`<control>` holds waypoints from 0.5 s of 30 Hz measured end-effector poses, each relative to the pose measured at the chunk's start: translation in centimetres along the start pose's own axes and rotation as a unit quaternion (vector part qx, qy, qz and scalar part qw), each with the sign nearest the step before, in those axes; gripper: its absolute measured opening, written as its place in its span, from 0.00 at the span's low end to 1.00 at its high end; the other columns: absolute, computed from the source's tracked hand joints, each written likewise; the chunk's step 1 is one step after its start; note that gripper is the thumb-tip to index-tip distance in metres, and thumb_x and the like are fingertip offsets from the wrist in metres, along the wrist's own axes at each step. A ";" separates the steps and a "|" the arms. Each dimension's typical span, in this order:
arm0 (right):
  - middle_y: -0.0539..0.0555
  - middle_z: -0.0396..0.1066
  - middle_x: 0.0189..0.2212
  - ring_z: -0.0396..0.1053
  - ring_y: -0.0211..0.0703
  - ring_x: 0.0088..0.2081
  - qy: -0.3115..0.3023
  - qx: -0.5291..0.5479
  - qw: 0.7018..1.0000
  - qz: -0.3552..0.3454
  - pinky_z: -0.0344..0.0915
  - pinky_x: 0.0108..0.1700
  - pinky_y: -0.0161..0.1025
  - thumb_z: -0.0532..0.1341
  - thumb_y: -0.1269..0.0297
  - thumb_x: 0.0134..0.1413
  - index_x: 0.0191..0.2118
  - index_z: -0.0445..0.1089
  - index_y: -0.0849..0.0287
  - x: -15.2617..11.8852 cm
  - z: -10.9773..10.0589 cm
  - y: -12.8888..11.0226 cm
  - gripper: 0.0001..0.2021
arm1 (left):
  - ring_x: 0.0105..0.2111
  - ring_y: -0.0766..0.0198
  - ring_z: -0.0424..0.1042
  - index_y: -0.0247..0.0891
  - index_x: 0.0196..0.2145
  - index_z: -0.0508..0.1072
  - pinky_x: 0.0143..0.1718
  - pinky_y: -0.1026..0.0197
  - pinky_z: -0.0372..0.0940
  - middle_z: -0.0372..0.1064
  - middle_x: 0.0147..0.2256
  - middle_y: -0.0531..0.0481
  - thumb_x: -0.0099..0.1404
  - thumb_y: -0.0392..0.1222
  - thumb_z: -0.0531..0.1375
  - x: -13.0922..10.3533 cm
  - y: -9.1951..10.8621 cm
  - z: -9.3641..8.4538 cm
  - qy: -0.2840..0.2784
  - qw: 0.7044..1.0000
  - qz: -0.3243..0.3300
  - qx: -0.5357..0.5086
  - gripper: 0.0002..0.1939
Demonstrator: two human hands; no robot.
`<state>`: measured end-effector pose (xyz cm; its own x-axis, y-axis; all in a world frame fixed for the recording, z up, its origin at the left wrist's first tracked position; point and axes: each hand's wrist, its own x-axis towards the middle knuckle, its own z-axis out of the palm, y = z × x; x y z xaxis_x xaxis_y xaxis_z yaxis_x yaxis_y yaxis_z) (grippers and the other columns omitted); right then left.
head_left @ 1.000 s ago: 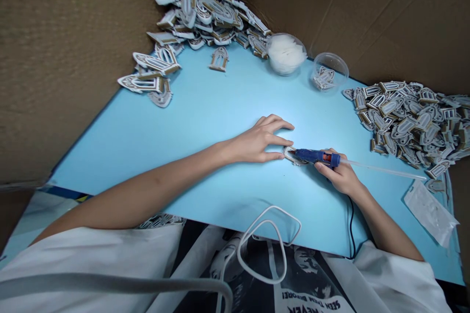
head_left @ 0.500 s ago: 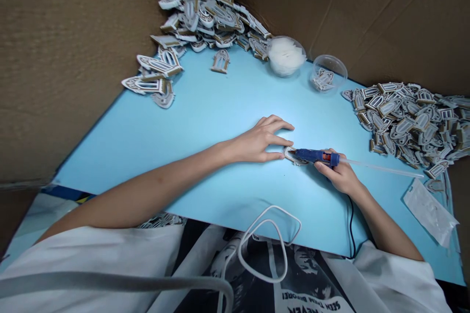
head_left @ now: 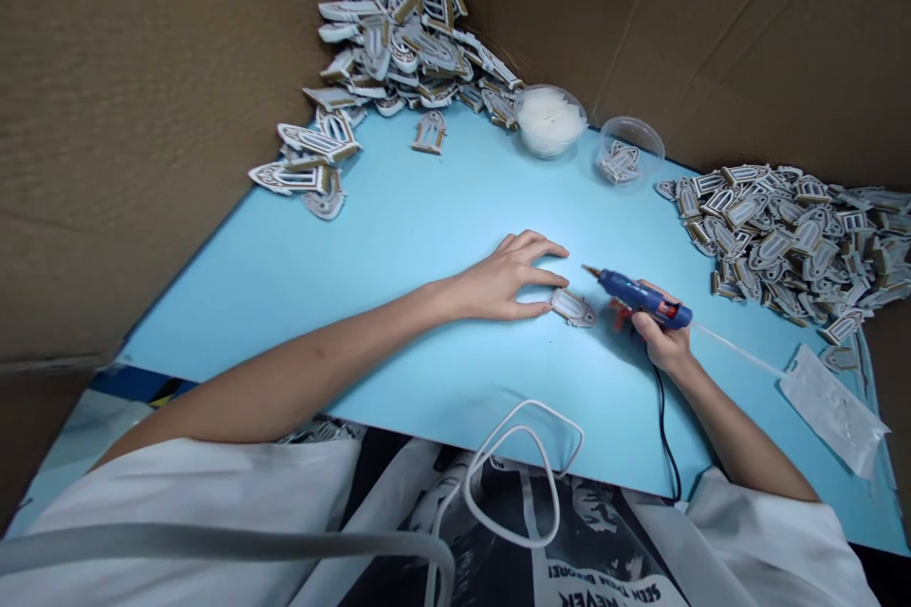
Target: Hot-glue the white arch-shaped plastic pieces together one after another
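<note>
My right hand is wrapped round a blue glue gun, a clear glue stick trailing from its rear. The nozzle points left, above and to the right of a small arched window piece lying flat on the light blue table. My left hand rests on the table with its fingers spread; its thumb and index fingertips touch or nearly touch the left end of that piece.
Piles of arched pieces lie at the back left and at the right. Between them stand a tub of white pieces and a clear tub. A plastic bag lies at right; a white cable loops in front.
My right hand has moved the glue gun to the right and lifted its nozzle off the arched piece. My left hand stays beside the piece. The view has shifted slightly.
</note>
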<state>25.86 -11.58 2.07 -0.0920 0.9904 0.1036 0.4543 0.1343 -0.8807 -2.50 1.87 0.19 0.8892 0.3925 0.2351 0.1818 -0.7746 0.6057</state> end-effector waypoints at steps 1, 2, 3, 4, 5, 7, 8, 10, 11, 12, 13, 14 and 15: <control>0.55 0.72 0.31 0.68 0.49 0.29 0.039 -0.033 0.999 -0.009 0.66 0.35 0.47 0.59 0.43 0.66 0.38 0.70 0.53 0.1 -0.2 0.2 0.18 | 0.63 0.42 0.62 0.45 0.56 0.81 0.63 0.39 0.59 0.66 0.66 0.37 0.72 0.48 0.65 0.0 0.1 0.0 -0.001 1.000 -0.002 -0.001 0.17; 0.55 0.71 0.30 0.67 0.49 0.29 0.074 -0.085 0.993 -0.020 0.65 0.35 0.47 0.61 0.44 0.65 0.36 0.69 0.52 0.2 -0.4 0.4 0.16 | 0.63 0.42 0.62 0.45 0.56 0.81 0.63 0.39 0.59 0.66 0.66 0.38 0.71 0.48 0.65 0.0 0.1 -0.1 -0.004 1.000 -0.004 -0.002 0.18; 0.54 0.69 0.30 0.65 0.49 0.30 0.101 -0.144 0.984 -0.027 0.64 0.36 0.47 0.63 0.46 0.63 0.35 0.67 0.51 0.4 -0.6 0.6 0.15 | 0.63 0.42 0.62 0.45 0.57 0.80 0.63 0.39 0.59 0.66 0.66 0.38 0.70 0.49 0.66 0.0 0.1 -0.1 -0.006 1.000 -0.006 -0.001 0.19; 0.54 0.68 0.31 0.64 0.49 0.31 0.113 -0.196 0.974 -0.027 0.63 0.36 0.46 0.64 0.47 0.61 0.34 0.65 0.51 0.6 -0.7 0.8 0.15 | 0.63 0.41 0.62 0.45 0.58 0.79 0.63 0.38 0.59 0.66 0.66 0.38 0.69 0.51 0.68 0.0 0.1 -0.1 -0.009 1.000 -0.008 0.001 0.21; 0.53 0.67 0.32 0.64 0.50 0.32 0.115 -0.237 0.964 -0.020 0.62 0.37 0.46 0.66 0.49 0.58 0.34 0.64 0.51 0.7 -0.7 0.9 0.14 | 0.63 0.41 0.62 0.45 0.59 0.78 0.63 0.38 0.59 0.66 0.66 0.37 0.68 0.52 0.69 0.0 0.2 -0.2 -0.013 1.000 -0.009 0.003 0.24; 0.54 0.67 0.35 0.65 0.50 0.34 0.099 -0.284 0.954 0.009 0.62 0.37 0.45 0.66 0.54 0.55 0.36 0.64 0.52 1.0 -0.5 1.0 0.11 | 0.63 0.40 0.63 0.45 0.58 0.79 0.63 0.38 0.60 0.67 0.65 0.37 0.66 0.54 0.70 0.1 0.5 -0.2 -0.012 1.000 -0.009 0.004 0.25; 0.55 0.68 0.37 0.66 0.51 0.36 0.086 -0.295 0.951 0.023 0.62 0.39 0.45 0.65 0.56 0.54 0.38 0.65 0.52 1.0 -0.3 1.0 0.11 | 0.63 0.41 0.64 0.44 0.56 0.80 0.63 0.38 0.61 0.69 0.64 0.37 0.66 0.53 0.70 0.1 0.7 -0.3 -0.007 1.000 -0.009 -0.003 0.22; 0.56 0.70 0.41 0.68 0.53 0.39 0.055 -0.307 0.949 0.043 0.63 0.42 0.46 0.64 0.59 0.52 0.41 0.67 0.54 1.1 0.1 0.8 0.11 | 0.58 0.44 0.69 0.42 0.48 0.82 0.61 0.42 0.63 0.74 0.57 0.38 0.66 0.49 0.69 0.3 1.2 -0.4 0.023 0.999 -0.016 -0.038 0.15; 0.57 0.70 0.42 0.68 0.53 0.40 0.042 -0.310 0.949 0.049 0.64 0.44 0.47 0.64 0.60 0.52 0.42 0.68 0.54 1.1 0.3 0.6 0.12 | 0.54 0.47 0.72 0.42 0.45 0.82 0.59 0.45 0.66 0.77 0.52 0.39 0.64 0.47 0.69 0.4 1.4 -0.5 0.046 0.996 -0.033 -0.067 0.13; 0.58 0.70 0.43 0.69 0.54 0.41 0.032 -0.310 0.948 0.057 0.64 0.45 0.47 0.64 0.61 0.51 0.43 0.68 0.55 1.1 0.4 0.5 0.13 | 0.48 0.50 0.75 0.41 0.42 0.82 0.54 0.49 0.68 0.78 0.47 0.41 0.62 0.46 0.70 0.5 1.6 -0.7 0.072 0.990 -0.060 -0.103 0.12; 0.58 0.71 0.45 0.69 0.54 0.41 0.026 -0.310 0.948 0.064 0.64 0.46 0.47 0.64 0.62 0.51 0.44 0.69 0.56 1.1 0.4 0.3 0.14 | 0.42 0.52 0.75 0.41 0.39 0.82 0.48 0.53 0.70 0.78 0.41 0.43 0.60 0.46 0.72 0.8 1.7 -1.0 0.101 0.979 -0.097 -0.147 0.11; 0.59 0.71 0.46 0.69 0.54 0.41 0.020 -0.309 0.948 0.070 0.64 0.47 0.48 0.64 0.62 0.51 0.45 0.69 0.56 1.2 0.4 0.2 0.15 | 0.36 0.55 0.74 0.40 0.36 0.81 0.41 0.56 0.70 0.77 0.36 0.45 0.57 0.46 0.73 1.1 1.7 -1.3 0.128 0.962 -0.139 -0.199 0.11; 0.59 0.71 0.48 0.70 0.54 0.42 0.016 -0.307 0.949 0.074 0.64 0.48 0.48 0.64 0.62 0.51 0.47 0.69 0.57 1.2 0.3 0.1 0.16 | 0.32 0.58 0.73 0.39 0.34 0.81 0.36 0.59 0.69 0.76 0.32 0.47 0.55 0.47 0.74 1.7 1.7 -1.7 0.152 0.935 -0.185 -0.263 0.12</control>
<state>25.51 -10.37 1.99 0.0350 0.9991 0.0218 0.8914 -0.0214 -0.4527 -1.39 2.05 2.88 0.6310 0.7702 0.0924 0.1504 -0.2383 0.9595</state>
